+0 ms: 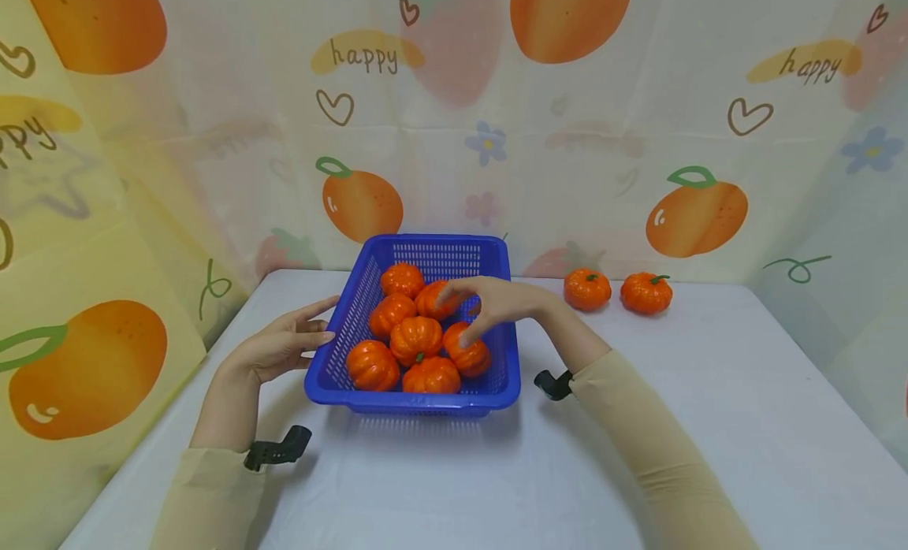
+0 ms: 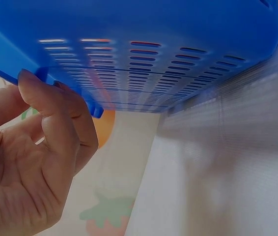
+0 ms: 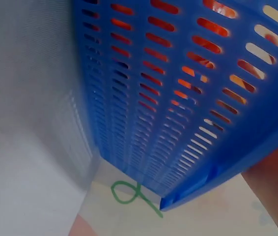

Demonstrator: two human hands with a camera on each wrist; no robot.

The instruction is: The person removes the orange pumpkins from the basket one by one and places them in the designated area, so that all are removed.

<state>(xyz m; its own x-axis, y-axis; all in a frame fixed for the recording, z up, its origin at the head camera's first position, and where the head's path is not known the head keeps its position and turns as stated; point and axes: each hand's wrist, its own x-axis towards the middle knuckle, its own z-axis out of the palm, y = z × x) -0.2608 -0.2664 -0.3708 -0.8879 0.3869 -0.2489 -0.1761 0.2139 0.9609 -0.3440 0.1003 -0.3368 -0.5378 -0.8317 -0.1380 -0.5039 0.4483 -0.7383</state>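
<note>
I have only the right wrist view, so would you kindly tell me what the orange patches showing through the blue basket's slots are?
Observer: They are orange pumpkins, lying inside the blue basket.
Operator: Thank you; and where is the left hand?
Observer: The left hand touches the left side of the basket.
Operator: Do you see any pumpkins outside the basket?
Observer: Yes, two more pumpkins lie on the white table, to the right of the basket.

Free passage over the near tabletop (image 1: 418, 487), blue basket (image 1: 418, 399) and clustered pumpkins (image 1: 416, 339) in the way farther back.
</note>
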